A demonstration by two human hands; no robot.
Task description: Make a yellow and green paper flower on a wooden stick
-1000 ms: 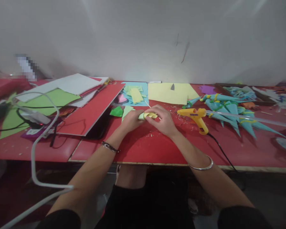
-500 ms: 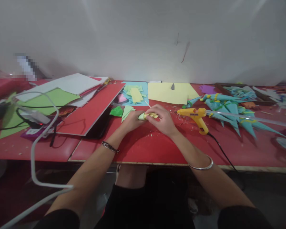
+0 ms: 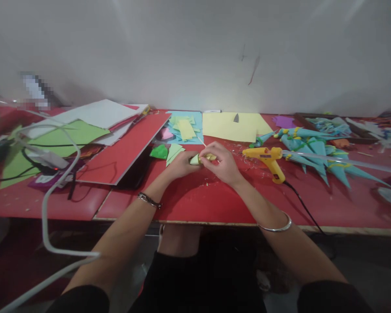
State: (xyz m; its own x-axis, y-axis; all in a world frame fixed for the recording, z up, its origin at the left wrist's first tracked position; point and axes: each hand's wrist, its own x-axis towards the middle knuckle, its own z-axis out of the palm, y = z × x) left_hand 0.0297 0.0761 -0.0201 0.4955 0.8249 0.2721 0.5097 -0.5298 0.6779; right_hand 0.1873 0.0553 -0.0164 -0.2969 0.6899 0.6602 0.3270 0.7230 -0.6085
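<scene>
Between my hands is a small paper craft piece (image 3: 194, 160), pale green at its left end and yellow toward the right. My left hand (image 3: 181, 165) is closed around the green end. The fingers of my right hand (image 3: 222, 165) pinch the yellow part, and they hide some of it. A thin white stick (image 3: 201, 141) juts up beyond my fingers. Just left of my left hand lie pale green paper pieces (image 3: 173, 153) and a bright green crumpled piece (image 3: 159, 151). To the right of my right hand a yellow glue gun (image 3: 270, 161) rests on the red table (image 3: 208, 204).
Blue cone-shaped paper pieces (image 3: 316, 156) lie at the right, with a tray (image 3: 358, 135) behind them. A yellow sheet (image 3: 228, 128) and stacked paper slips (image 3: 185, 129) sit near the wall. At left are a tilted red board (image 3: 127, 148) and a white cable (image 3: 45, 217).
Both hands keep nearly the same place and grip. My right fingers have shifted slightly on the yellow part, and a little more of the green end shows.
</scene>
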